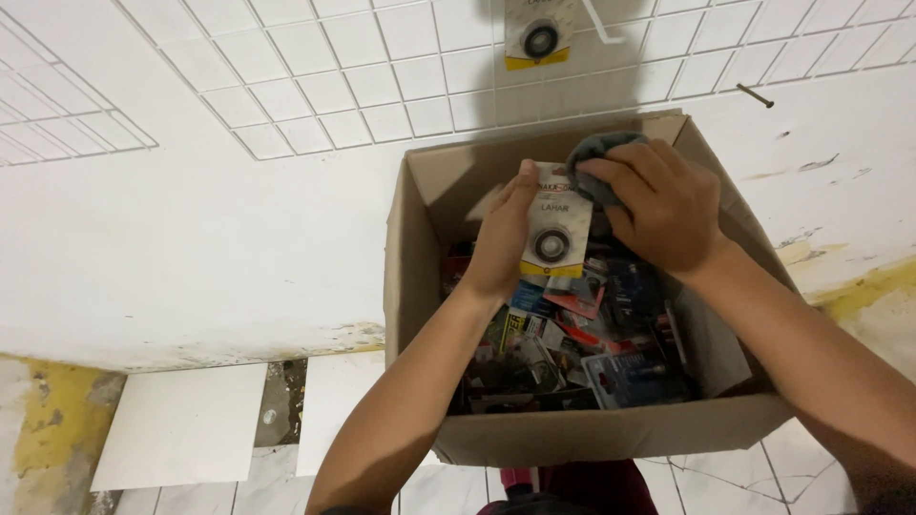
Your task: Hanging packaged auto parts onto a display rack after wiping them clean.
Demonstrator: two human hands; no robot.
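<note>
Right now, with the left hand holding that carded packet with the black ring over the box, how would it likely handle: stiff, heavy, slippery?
The carded packet stands flat and upright in the left hand, so it is probably fairly stiff. Thin card with one small black ring suggests it is light. Its glossy face may be slippery under the grey cloth that the right hand presses to it.

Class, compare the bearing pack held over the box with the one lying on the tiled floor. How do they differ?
The held pack is gripped by the left hand above the cardboard box; the floor pack lies untouched on white tiles. The held pack shows whole; the floor pack is cropped. Both have yellow bottom edges and a dark ring.
</note>
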